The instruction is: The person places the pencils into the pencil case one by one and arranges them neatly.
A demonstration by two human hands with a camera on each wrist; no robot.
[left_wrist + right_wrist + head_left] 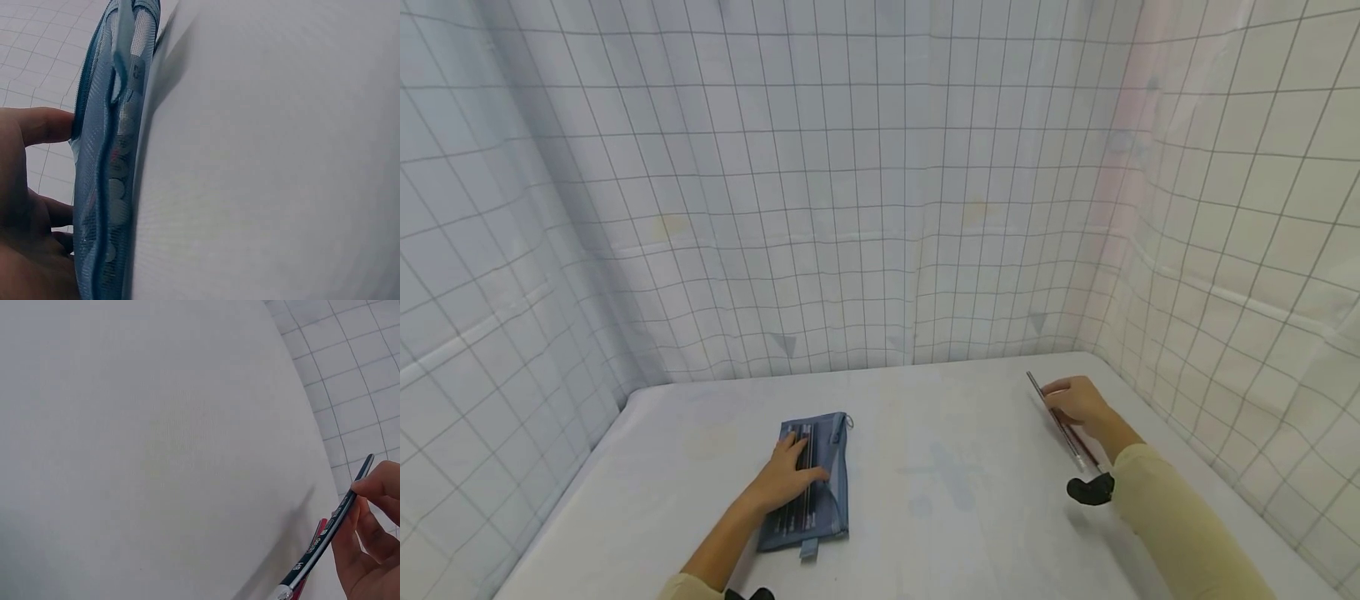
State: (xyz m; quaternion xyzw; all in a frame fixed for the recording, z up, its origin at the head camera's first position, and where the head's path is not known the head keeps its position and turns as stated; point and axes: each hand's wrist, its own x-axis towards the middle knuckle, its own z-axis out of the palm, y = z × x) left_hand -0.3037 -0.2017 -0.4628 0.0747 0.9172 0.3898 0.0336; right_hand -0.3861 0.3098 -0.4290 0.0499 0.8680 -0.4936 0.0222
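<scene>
In the head view my left hand (786, 477) rests with spread fingers on a blue mesh zip pencil case (837, 508) lying on the table. In the left wrist view, the thumb touches the upper side of the case (94, 206), and pencils with pale round ends show through the mesh. At the right my right hand (1078, 402) pinches a dark green HB pencil (325, 536) between thumb and fingers. That pencil slants, its pale end lower in the right wrist view. A red pencil (321, 525) lies close behind it, partly hidden by the green one.
The white table (940, 433) spreads between both hands. Grid-patterned white curtains (865, 208) hang behind it and along both sides. A metal ring (849, 421) hangs at the case's far corner, and a fabric tab (808, 548) at its near end. A black wrist device (1090, 489) sits at the right cuff.
</scene>
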